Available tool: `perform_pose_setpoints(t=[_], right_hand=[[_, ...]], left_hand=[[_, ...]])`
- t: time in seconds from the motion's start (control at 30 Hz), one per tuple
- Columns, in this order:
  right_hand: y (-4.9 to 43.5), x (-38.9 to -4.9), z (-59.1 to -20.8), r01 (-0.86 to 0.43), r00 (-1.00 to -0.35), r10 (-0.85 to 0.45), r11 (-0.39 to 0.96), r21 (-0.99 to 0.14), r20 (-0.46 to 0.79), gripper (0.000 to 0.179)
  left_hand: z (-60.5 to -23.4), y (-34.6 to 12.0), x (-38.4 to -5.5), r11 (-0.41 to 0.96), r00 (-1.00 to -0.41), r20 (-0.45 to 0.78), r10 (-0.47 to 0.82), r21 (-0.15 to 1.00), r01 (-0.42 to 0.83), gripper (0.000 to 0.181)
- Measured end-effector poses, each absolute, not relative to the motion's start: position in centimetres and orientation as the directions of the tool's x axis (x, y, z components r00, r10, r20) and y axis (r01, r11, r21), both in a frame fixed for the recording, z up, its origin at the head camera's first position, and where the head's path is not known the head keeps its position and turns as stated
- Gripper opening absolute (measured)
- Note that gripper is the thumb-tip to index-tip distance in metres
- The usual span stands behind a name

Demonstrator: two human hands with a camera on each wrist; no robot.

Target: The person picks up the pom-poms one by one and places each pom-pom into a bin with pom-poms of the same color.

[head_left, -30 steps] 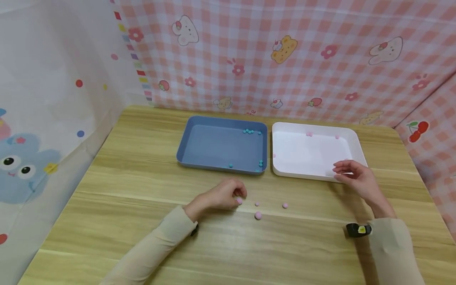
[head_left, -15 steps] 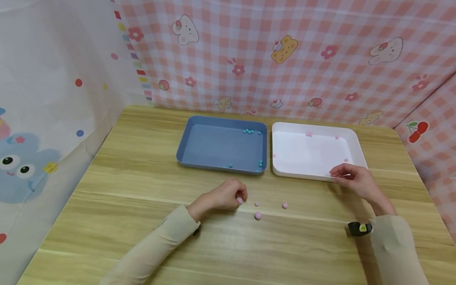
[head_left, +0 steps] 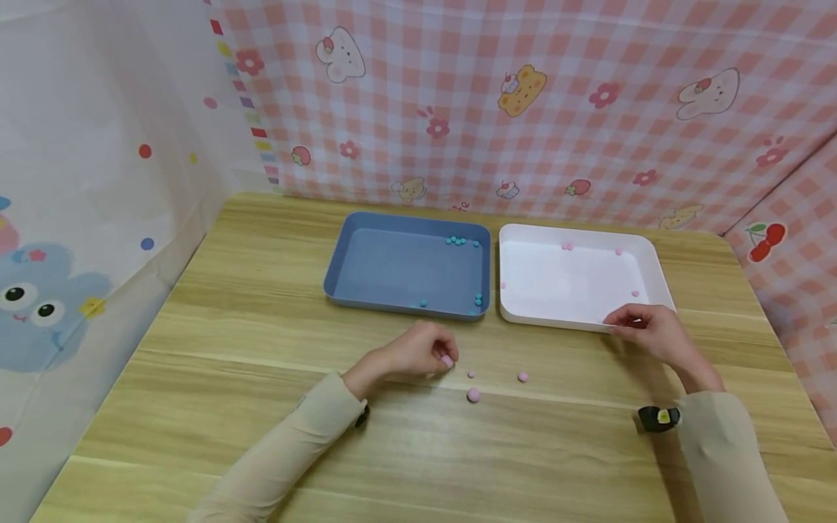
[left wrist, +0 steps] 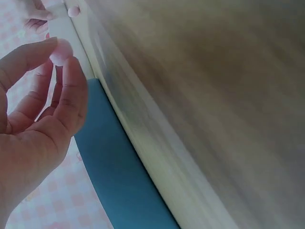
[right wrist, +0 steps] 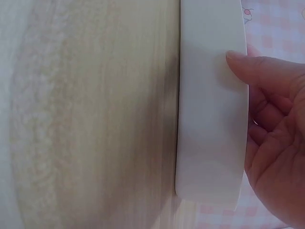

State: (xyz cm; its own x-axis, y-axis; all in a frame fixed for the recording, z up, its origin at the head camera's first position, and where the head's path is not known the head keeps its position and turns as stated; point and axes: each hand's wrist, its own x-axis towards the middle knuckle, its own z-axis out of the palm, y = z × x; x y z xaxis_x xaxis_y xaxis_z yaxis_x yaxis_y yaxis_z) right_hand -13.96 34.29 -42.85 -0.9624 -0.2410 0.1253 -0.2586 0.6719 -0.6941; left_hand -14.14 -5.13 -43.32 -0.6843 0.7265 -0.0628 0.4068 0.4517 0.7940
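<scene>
- You have a wooden table (head_left: 536, 465) under it all, with two trays side by side along its far part, their long sides running left to right.
- The white tray (head_left: 562, 283), on the right, lies beyond your left hand's pinch and off to its right; I judge that diagonal to be the relation that counts.
- The blue tray (head_left: 392, 269) is just left of the white one, almost straight beyond your left hand.
- Your right hand (head_left: 654, 334) grips the white tray's near rim toward its right end, thumb on the outer wall; it is the nearer hand to that tray.
- Your left hand (head_left: 418, 350) pinches the pink ball (head_left: 447, 360) between thumb and fingertip; being round, it gives you no long axis to align.
- The biggest loose ball (head_left: 474, 395) lies to the near right of that pinch, the middling ball (head_left: 523, 377) farther right.
- The smallest ball (head_left: 471, 374) is just right of your left fingertips, well apart from your right hand.
</scene>
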Motion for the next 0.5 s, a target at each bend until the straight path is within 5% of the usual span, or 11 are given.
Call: perform_pose_setpoints(t=[0.5], right_hand=[[34.5,-14.0,-42.9,-0.258,-0.962,-0.246,0.670,-0.696,0.120,0.008]], left_hand=[[-41.8,-3.2,-15.8,0.352,-0.729,0.047,0.683,0.853,0.385,0.009]])
